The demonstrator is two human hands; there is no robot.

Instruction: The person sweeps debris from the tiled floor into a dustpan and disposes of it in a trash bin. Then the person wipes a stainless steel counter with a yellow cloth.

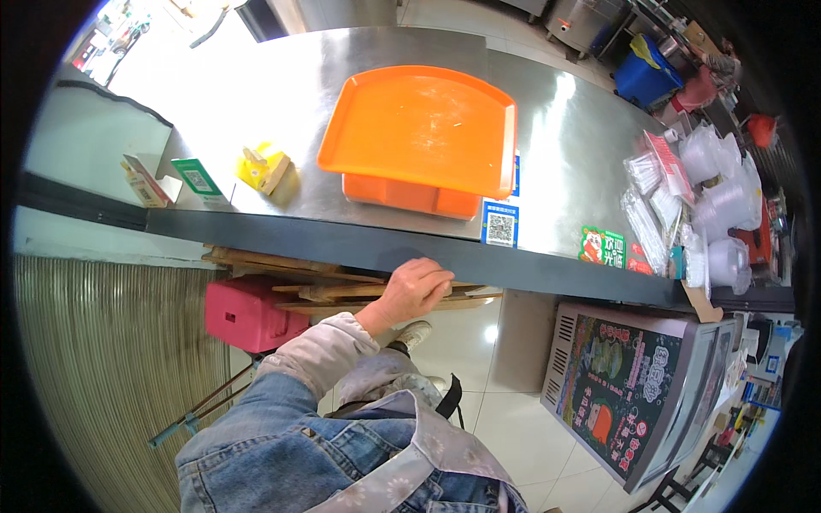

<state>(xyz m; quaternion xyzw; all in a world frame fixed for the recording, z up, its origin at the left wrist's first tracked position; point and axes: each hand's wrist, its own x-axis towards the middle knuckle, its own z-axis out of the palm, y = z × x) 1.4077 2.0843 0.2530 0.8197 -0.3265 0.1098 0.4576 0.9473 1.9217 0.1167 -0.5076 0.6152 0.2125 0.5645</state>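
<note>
My left hand [414, 288] is just below the front edge of a stainless-steel counter [558, 154], fingers curled together with nothing visible in them. Whether it touches the edge I cannot tell. Beyond it on the counter, an orange plastic tray [423, 122] rests on an orange-red plastic piece [407, 195], mostly hidden beneath it. Close to the tray's right corner lies a blue-and-white printed code card [500, 222]. Left of the tray stands a yellow tissue pack [262, 168]. My right hand is out of view.
Code stands [197, 179] occupy the counter's left end; wrapped plastic utensils [643, 224] and clear plastic containers [725, 186] crowd its right. Below are wooden stools [321, 292] and a pink plastic stool [250, 314]. A drinks cabinet [622, 385] stands right. A person [699, 86] is beyond a blue bin [644, 74].
</note>
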